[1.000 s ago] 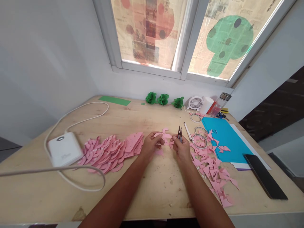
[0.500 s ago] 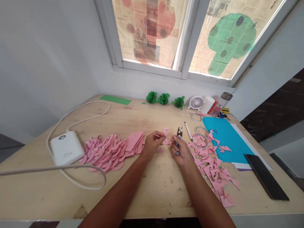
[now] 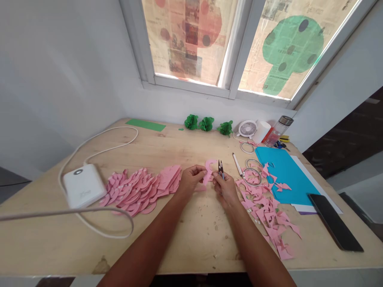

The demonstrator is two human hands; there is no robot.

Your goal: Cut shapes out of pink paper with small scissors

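Observation:
Near the middle of the wooden table, my left hand (image 3: 193, 177) pinches a curved pink paper piece (image 3: 208, 169) between thumb and fingers. Just to its right, my right hand (image 3: 224, 187) is closed around small thread snips (image 3: 220, 169), whose dark blades point away from me with a narrow gap between the tips. The snips are beside the pink piece. Left of my left hand lies a spread pile of cut pink paper shapes (image 3: 137, 189). Pink scraps (image 3: 269, 217) are scattered to the right of my right hand.
A white power bank (image 3: 84, 186) with a looping cable sits left. Green paper bunches (image 3: 206, 124), a fan (image 3: 247, 128) and a bottle (image 3: 278, 131) line the back. Rightward are a pen (image 3: 237, 164), tape rings (image 3: 251, 177), blue sheets (image 3: 290, 175) and a phone (image 3: 335, 222).
My right hand and the snips have shifted slightly left, nearer the pink piece. More of the pink piece shows beside my left fingers. The blades look closer together.

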